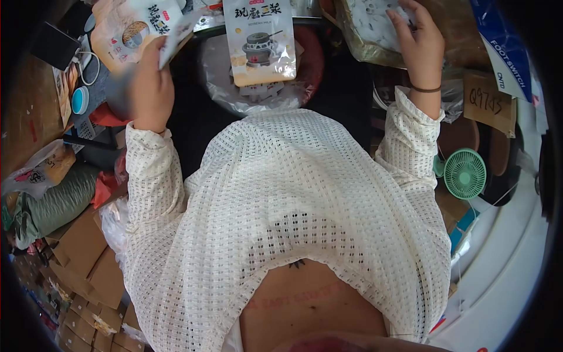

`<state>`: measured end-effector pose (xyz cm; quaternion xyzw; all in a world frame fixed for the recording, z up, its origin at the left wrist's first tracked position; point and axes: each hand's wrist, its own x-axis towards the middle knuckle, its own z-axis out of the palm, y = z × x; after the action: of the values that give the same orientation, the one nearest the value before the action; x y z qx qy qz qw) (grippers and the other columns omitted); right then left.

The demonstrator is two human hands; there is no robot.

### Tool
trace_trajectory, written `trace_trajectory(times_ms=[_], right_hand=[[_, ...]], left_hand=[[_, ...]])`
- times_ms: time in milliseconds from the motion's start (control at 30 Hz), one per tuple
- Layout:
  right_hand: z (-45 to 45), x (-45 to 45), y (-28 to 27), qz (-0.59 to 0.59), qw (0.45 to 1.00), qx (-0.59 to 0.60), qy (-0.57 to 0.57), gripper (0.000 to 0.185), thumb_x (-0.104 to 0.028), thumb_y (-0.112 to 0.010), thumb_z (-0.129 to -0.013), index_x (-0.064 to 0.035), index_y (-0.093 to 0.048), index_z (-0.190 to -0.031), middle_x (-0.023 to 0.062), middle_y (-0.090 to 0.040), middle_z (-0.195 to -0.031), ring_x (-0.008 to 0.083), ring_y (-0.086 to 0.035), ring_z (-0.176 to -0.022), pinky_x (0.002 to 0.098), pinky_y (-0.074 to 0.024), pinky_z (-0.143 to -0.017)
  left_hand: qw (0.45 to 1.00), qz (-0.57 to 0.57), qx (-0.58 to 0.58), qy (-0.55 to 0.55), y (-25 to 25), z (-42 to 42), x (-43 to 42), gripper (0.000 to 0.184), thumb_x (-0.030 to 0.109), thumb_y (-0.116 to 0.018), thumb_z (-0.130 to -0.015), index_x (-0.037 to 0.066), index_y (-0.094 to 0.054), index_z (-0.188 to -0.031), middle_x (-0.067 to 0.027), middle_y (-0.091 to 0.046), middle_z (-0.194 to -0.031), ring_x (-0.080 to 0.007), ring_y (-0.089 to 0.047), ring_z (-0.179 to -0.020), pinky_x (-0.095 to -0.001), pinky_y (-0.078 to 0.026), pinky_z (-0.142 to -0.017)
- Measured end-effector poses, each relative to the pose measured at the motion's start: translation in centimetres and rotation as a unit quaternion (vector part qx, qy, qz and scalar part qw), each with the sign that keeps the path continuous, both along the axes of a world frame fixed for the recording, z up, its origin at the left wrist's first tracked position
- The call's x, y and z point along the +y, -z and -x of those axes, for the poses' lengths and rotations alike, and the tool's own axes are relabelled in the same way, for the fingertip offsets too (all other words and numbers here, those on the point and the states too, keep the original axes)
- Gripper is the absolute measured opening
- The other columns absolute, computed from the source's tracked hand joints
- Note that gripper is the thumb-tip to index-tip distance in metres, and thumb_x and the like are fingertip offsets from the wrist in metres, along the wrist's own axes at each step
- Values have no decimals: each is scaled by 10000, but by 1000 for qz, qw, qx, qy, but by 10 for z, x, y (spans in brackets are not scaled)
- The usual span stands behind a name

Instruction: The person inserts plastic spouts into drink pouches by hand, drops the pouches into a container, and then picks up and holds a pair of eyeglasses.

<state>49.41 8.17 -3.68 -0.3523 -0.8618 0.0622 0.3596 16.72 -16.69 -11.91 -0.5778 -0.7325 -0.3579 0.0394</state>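
My left hand (151,88), partly smeared by motion, is closed on a pale flat packet (172,46). Just beyond it lies a soybean milk pouch (136,35) with a bowl of beans printed on it. A second soybean milk pouch (261,44), white with a stone mill picture, leans upright over a bin lined with clear plastic (220,85). At the upper right, my right hand (423,44) reaches over a plastic-lined box (381,57) of small white packets. Its thumb and index finger curl around a white packet (407,17), partly hidden.
A blue-and-white foot switch box (504,53) and a marked cardboard piece (487,97) stand at the right, above a green fan (465,173). On the left are a black box (53,47), a blue round lid (80,100), a stuffed green sack (58,196) and cardboard boxes (88,258).
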Motion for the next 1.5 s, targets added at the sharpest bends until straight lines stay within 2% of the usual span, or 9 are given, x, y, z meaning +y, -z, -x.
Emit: trace_trajectory(times_ms=[233, 467, 667, 833, 933, 1100, 1200, 1300, 1500], right_hand=[[-6, 7, -1, -21, 998, -49, 14, 215, -110, -678, -900, -1, -630, -1079, 190, -625, -908, 381, -625, -855, 407, -501, -759], [-5, 5, -1, -17, 1000, -18, -12, 174, -11, -623, -919, 7, -622, -1092, 195, -655, -961, 382, -643, -904, 388, -511, -782], [-1, -5, -8, -40, 998, 54, -7, 119, 12, -599, -949, -1, -617, -1065, 118, -651, -845, 219, -621, -713, 305, -492, -681], [18, -37, -6, 307, 932, 144, -131, 68, 4, -602, -970, -23, -638, -1021, 8, -604, -806, 50, -517, -695, 215, -425, -626], [35, -53, -16, 257, 907, 68, -327, 72, 5, -676, -919, 8, -718, -978, 105, -700, -961, 235, -681, -865, 320, -527, -767], [56, -66, -7, 420, 865, 142, -235, 152, -30, -700, -920, 7, -707, -1068, 88, -691, -917, 185, -665, -797, 300, -521, -707], [57, -53, -6, 130, 946, -31, -295, 166, -38, -683, -947, 29, -668, -1099, 58, -677, -874, 104, -629, -779, 255, -496, -659], [53, -50, -4, 181, 932, -81, -303, 211, -171, -688, -936, -62, -688, -1117, 139, -677, -1020, 311, -672, -875, 387, -517, -687], [46, -45, -11, 26, 971, -99, -214, 293, -273, -629, -989, -62, -668, -1188, 172, -680, -1070, 355, -669, -916, 421, -524, -749]], left_hand=[[962, -32, -272, 5, -2, -25, 4, 216, 171, -626, -1015, -9, -687, -1119, -4, -675, -845, -57, -556, -789, -239, -461, -718], [827, 23, -551, 112, 3, -74, 14, 311, 244, -602, -1044, -23, -674, -1186, -39, -722, -1068, -77, -623, -921, -238, -499, -833], [809, 89, -563, 142, -6, -94, 29, 255, 205, -696, -981, -37, -717, -1058, -38, -732, -904, -53, -613, -784, -219, -492, -711], [811, 96, -557, 151, -4, -103, 38, 232, 185, -741, -943, -32, -724, -1021, -20, -708, -824, -37, -579, -733, -211, -457, -658], [812, 107, -554, 150, -4, -105, 39, 223, 182, -754, -930, -28, -728, -1002, -4, -691, -793, -31, -560, -713, -206, -438, -641], [828, 111, -529, 148, 3, -101, 38, 217, 184, -757, -926, -22, -731, -988, 5, -684, -780, -32, -559, -709, -202, -434, -639], [808, 126, -552, 162, -3, -104, 35, 240, 214, -727, -953, -23, -729, -995, -8, -696, -805, -39, -575, -726, -212, -457, -653], [745, 173, -613, 198, -21, -110, 34, 317, 270, -654, -1006, -34, -704, -1082, -52, -735, -938, -68, -645, -824, -239, -529, -756], [631, 213, -708, 234, -15, -112, 39, 281, 137, -640, -990, -36, -658, -1211, -98, -723, -1137, -140, -694, -976, -299, -551, -895]])
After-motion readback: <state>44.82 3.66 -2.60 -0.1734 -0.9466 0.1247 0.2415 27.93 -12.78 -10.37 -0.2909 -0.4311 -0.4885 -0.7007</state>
